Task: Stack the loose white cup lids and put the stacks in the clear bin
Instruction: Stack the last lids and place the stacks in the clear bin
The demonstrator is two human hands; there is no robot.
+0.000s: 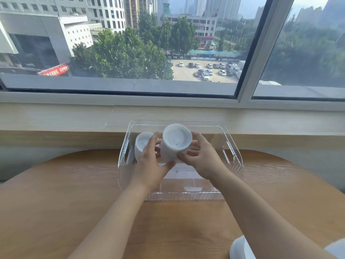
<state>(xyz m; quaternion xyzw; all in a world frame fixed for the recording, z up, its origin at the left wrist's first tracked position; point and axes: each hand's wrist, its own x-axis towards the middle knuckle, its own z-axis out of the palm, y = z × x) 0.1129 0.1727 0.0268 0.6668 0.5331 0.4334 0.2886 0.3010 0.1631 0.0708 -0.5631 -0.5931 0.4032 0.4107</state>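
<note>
While both hands are inside the bin (237, 165), we take the step in hand to be the placing of a second stack (175, 142). We clasp it from both sides: the left hand (149, 165) curls round its left wall with the thumb under its near edge, and the right hand (203, 161) wraps its right wall with fingertips pinching the lower rim. So each grip is closed on that stack, not released. It sits tilted toward us, its top face showing, and we cannot tell whether its base already touches the bin floor. A first stack (142, 143) stands in the bin's far left corner, just beside the left handle slot and partly behind the left hand.

The bin rests on the tabletop (56, 184) against the sill, under the window (130, 53).

Next, we judge, the stack wants bringing upright and setting down close beside the first without knocking it; then both grips should let go together so the lids do not slide apart. More white lids (240, 247) show at the tabletop's near right edge, so the task looks unfinished.
</note>
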